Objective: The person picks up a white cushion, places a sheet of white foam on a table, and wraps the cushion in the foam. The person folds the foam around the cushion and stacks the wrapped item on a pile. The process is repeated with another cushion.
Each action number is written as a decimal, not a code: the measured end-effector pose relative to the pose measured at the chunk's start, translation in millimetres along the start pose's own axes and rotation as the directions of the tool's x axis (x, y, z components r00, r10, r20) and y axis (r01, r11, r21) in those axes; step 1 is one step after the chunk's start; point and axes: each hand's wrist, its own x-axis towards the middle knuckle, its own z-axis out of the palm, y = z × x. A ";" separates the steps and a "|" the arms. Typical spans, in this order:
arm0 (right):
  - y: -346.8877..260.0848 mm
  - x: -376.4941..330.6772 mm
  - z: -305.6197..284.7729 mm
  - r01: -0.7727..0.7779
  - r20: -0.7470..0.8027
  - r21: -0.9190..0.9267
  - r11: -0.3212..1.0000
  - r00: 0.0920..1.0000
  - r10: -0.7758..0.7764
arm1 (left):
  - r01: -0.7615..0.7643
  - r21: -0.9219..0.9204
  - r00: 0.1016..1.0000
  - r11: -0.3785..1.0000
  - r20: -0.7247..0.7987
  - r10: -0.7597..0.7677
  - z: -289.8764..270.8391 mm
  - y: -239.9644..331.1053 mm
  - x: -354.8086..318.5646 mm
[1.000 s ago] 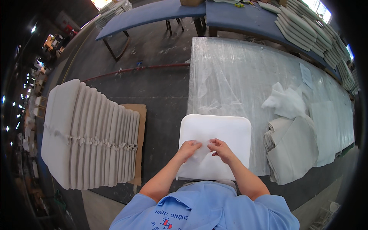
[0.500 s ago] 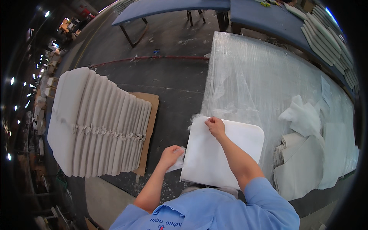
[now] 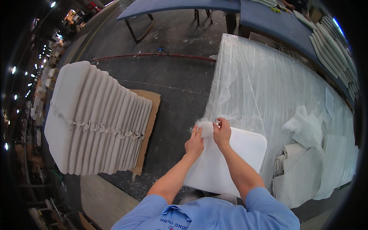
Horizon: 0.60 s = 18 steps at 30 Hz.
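While the left grip (image 3: 194, 143) lies spread, right grip (image 3: 222, 132) unclear, the white panel (image 3: 212, 168) looks smooth, round-cornered.

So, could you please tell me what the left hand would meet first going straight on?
Probably the fluffy white wadding at the far left corner of the white pad, just ahead of the left hand; depth is unclear, so they may already touch.

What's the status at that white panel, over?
Left hand and right hand at far-left corner of white panel. Wispy white fluff there. Pale padded stack apart, off left.
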 end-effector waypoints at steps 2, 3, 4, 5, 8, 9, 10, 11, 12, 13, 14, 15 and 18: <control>-8.2 -1.4 0.7 0.315 0.123 0.024 0.949 0.941 -0.316 | 0.055 0.022 0.996 0.998 0.066 -0.056 0.3 -2.2 3.9; -6.4 -1.7 1.4 0.454 0.172 0.045 0.890 0.874 -0.454 | 0.078 0.026 0.989 0.997 0.123 -0.080 0.1 2.1 5.3; -5.9 -1.8 5.7 0.530 0.198 -0.032 0.848 0.835 -0.514 | 0.103 0.032 0.978 0.994 0.179 -0.107 -0.6 5.3 6.6; -6.0 -2.0 11.9 0.601 0.231 -0.105 0.793 0.790 -0.568 | 0.105 0.030 0.979 0.994 0.173 -0.109 -1.8 7.5 8.4; 16.5 7.0 23.1 0.606 0.314 -0.220 0.764 0.786 -0.533 | 0.095 0.009 0.986 0.995 0.139 -0.095 3.4 4.7 10.0; 23.2 15.1 24.6 0.536 0.331 -0.205 0.819 0.825 -0.457 | 0.085 -0.006 0.988 0.996 0.131 -0.084 3.5 2.5 10.0; 20.2 24.6 25.2 0.464 0.350 -0.189 0.865 0.855 -0.382 | 0.078 -0.018 0.990 0.997 0.118 -0.075 2.5 -0.7 10.7; 17.6 38.1 23.7 0.353 0.496 -0.228 0.907 0.844 -0.204 | 0.078 -0.028 0.990 0.997 0.121 -0.074 2.1 -2.6 12.3; 12.9 47.7 24.1 0.295 0.486 -0.242 0.924 0.861 -0.148 | 0.079 -0.039 0.989 0.996 0.128 -0.074 2.1 -2.8 12.5; 8.6 56.5 24.6 0.236 0.472 -0.256 0.938 0.877 -0.092 | 0.078 -0.052 0.989 0.996 0.134 -0.071 2.2 -3.0 12.9; 5.3 60.4 23.6 0.175 0.457 -0.270 0.947 0.889 -0.034 | 0.088 -0.060 0.985 0.994 0.153 -0.078 2.0 -3.6 12.5; -3.4 61.5 25.4 0.251 0.425 -0.161 0.955 0.890 -0.163 | 0.105 -0.067 0.982 0.992 0.163 -0.093 -0.6 -5.5 13.9; -20.7 47.2 40.9 0.495 0.467 0.227 0.838 0.700 -0.540 | 0.130 -0.049 0.979 0.990 0.164 -0.121 -0.6 -13.6 14.8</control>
